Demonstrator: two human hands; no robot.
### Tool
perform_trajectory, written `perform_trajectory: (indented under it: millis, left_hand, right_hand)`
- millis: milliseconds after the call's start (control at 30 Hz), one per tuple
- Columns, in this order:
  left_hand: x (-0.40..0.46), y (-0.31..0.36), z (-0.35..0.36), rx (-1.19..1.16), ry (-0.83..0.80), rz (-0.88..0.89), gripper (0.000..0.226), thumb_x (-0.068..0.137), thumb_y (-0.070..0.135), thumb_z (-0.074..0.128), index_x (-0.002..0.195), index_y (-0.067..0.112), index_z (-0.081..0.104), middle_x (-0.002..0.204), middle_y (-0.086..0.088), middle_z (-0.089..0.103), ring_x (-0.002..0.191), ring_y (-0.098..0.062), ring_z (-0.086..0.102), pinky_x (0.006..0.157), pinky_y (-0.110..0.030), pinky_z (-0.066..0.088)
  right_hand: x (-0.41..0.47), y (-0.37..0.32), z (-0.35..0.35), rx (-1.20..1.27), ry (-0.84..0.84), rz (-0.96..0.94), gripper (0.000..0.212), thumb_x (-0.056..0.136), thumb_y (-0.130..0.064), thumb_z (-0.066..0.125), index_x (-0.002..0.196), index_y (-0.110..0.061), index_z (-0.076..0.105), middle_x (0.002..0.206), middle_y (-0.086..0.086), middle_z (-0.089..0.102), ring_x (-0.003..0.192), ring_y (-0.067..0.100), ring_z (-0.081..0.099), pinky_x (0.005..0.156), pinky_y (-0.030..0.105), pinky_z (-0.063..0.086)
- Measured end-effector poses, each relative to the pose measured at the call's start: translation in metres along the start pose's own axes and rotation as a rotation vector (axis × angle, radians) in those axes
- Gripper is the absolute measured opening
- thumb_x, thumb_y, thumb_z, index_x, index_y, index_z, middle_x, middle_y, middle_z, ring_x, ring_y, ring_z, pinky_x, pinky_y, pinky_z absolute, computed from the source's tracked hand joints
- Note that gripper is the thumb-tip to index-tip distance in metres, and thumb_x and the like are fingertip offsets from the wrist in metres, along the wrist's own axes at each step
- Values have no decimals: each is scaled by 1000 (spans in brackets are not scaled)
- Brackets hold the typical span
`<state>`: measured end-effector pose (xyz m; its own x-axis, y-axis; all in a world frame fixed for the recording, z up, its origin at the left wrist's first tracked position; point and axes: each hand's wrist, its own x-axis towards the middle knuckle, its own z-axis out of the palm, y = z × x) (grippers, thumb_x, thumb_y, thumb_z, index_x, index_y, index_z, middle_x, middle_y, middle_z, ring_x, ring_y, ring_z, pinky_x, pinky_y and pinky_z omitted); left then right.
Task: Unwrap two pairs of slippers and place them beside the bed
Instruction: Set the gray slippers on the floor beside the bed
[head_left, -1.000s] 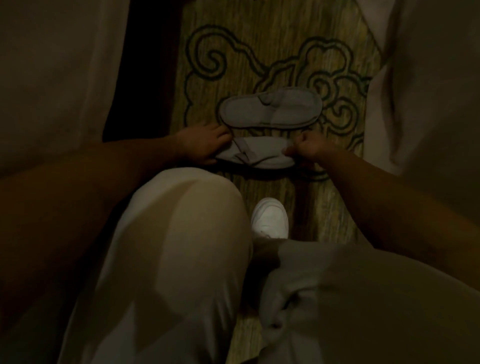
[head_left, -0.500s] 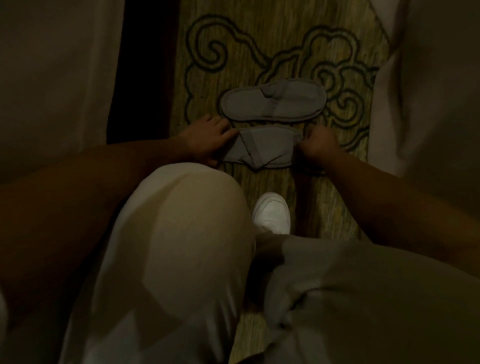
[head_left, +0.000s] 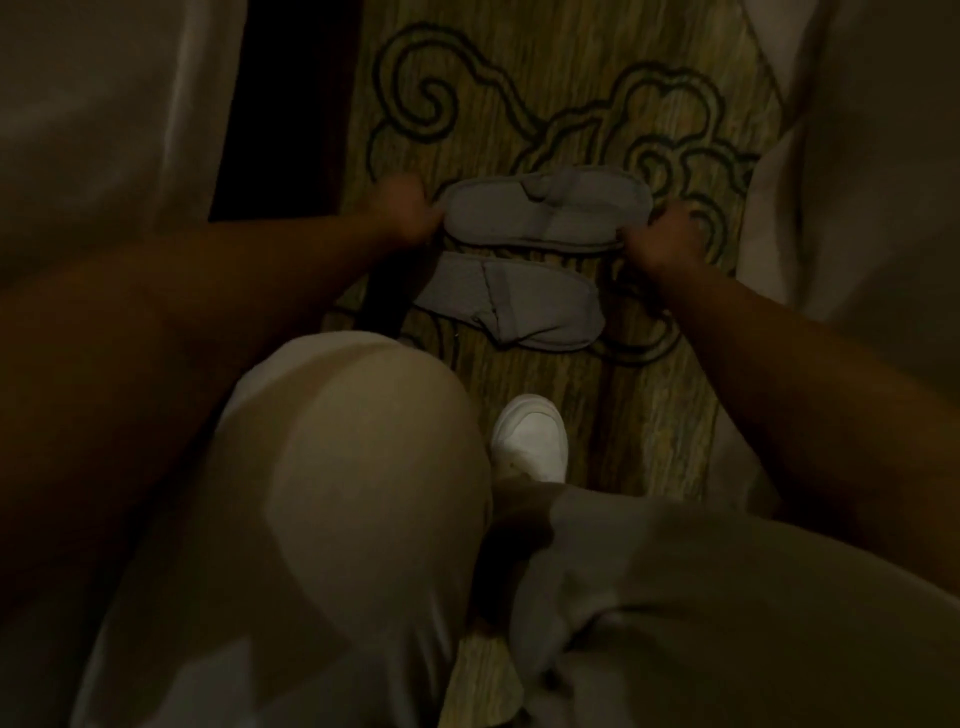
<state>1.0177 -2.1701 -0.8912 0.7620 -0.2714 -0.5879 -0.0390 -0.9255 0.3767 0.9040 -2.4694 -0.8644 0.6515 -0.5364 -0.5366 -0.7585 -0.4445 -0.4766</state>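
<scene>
Nearest the camera were the person's bent legs in pale trousers (head_left: 353, 519), one knee raised at the left and the other thigh spread across the lower right. Between them a white shoe (head_left: 531, 439) stood on the patterned carpet (head_left: 597, 415), its toe pointing away.

Just beyond the knee lay the near slipper (head_left: 511, 306), a grey flat one set crosswise on the carpet, its strap part tilted a little. Neither hand touched it.

Past that, just beside it and roughly parallel, lay the far slipper (head_left: 545, 210), also grey and crosswise. The left hand (head_left: 402, 215) gripped its left end, fingers curled round the edge, though blur hid the exact hold. The right hand (head_left: 662, 241) was clenched at the right end, seemingly pinching the rim; the dim light hid the fingertips. Both forearms reached in from the lower corners.

Farther off, dark scroll lines curled over the carpet. White bedding (head_left: 114, 104) hung down at the left, with a dark gap (head_left: 291, 104) between it and the carpet, and more pale cloth (head_left: 857, 156) filled the right side.
</scene>
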Motion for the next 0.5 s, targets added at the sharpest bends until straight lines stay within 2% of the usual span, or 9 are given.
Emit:
perform_trajectory:
  millis: [100, 200, 300, 400, 433, 500]
  left_hand:
    - [5, 12, 2, -283, 4, -142, 40, 97, 30, 62, 123, 0, 65, 124, -22, 67, 112, -34, 65, 90, -38, 52]
    - [5, 16, 4, -460, -29, -231, 43, 94, 26, 68, 129, 4, 61, 127, -17, 65, 114, -31, 64, 94, -36, 54]
    - [11, 15, -4, -421, 80, -233, 36, 97, 21, 64, 128, 1, 59, 130, -16, 63, 120, -28, 60, 89, -25, 45]
    - [15, 12, -21, -280, 131, -205, 35, 103, 22, 55, 128, -1, 60, 134, -17, 63, 123, -28, 59, 93, -29, 44]
    - [15, 10, -25, -217, 111, -200, 36, 105, 22, 51, 130, -2, 60, 136, -17, 61, 125, -30, 58, 97, -32, 44]
    - [13, 5, -27, -75, 49, -213, 39, 106, 23, 49, 136, -1, 55, 143, -21, 55, 129, -34, 54, 105, -39, 42]
  right_hand:
    - [18, -15, -3, 130, -22, 109, 74, 84, -29, 76, 148, -10, 44, 145, 13, 56, 126, 30, 59, 96, 36, 53]
    - [24, -11, 2, 70, -65, 163, 69, 86, -26, 76, 146, -5, 48, 143, 17, 58, 125, 33, 60, 102, 45, 53]
    - [27, 3, 13, 22, -21, 83, 43, 90, -20, 71, 125, 4, 64, 128, 19, 67, 118, 31, 64, 103, 46, 52]
    - [24, -2, 24, 15, 29, -6, 30, 92, -22, 69, 110, 2, 68, 115, 13, 69, 106, 20, 62, 90, 32, 53]
    - [23, -3, 29, 18, 11, -12, 29, 91, -22, 70, 112, -2, 66, 113, 10, 66, 104, 19, 60, 86, 28, 50]
    - [22, -6, 33, 4, -27, 6, 41, 91, -20, 72, 125, -2, 59, 122, 12, 63, 109, 21, 58, 90, 29, 46]
